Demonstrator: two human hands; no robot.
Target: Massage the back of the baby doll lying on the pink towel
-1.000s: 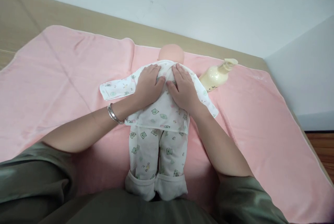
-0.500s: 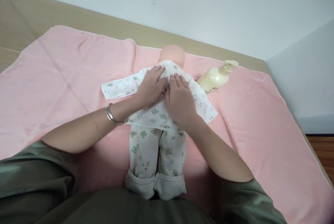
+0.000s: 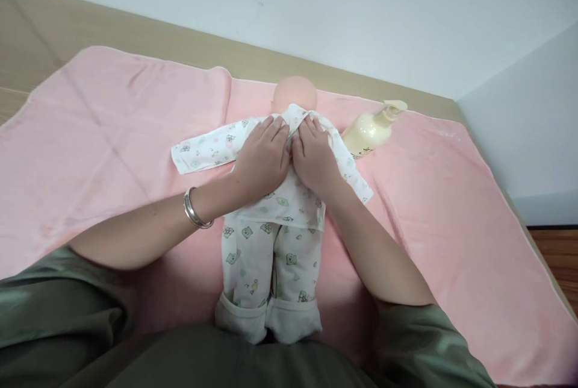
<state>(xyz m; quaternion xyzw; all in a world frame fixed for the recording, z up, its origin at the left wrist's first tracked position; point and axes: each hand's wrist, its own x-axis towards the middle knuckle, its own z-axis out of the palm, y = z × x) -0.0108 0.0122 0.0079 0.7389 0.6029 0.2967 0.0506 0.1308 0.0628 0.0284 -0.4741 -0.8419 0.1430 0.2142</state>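
Both the left hand [image 3: 261, 160] and right hand [image 3: 315, 162] touch the doll [image 3: 289, 212], fingers [image 3: 274, 129] extended, gripping nothing visible. It lies directly beneath them, long axis running nearward from head [image 3: 295, 93] at the blanket's far edge. Blanket [image 3: 451, 213] spreads both sides.

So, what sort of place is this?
Probably an indoor baby-care practice spot: a dressed doll lies on a pink blanket, with a pump bottle beside the doll.

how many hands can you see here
2: the person's left hand and right hand, side by side on the patterned top, near the doll's head. The doll's own hands may be hidden inside the sleeves.
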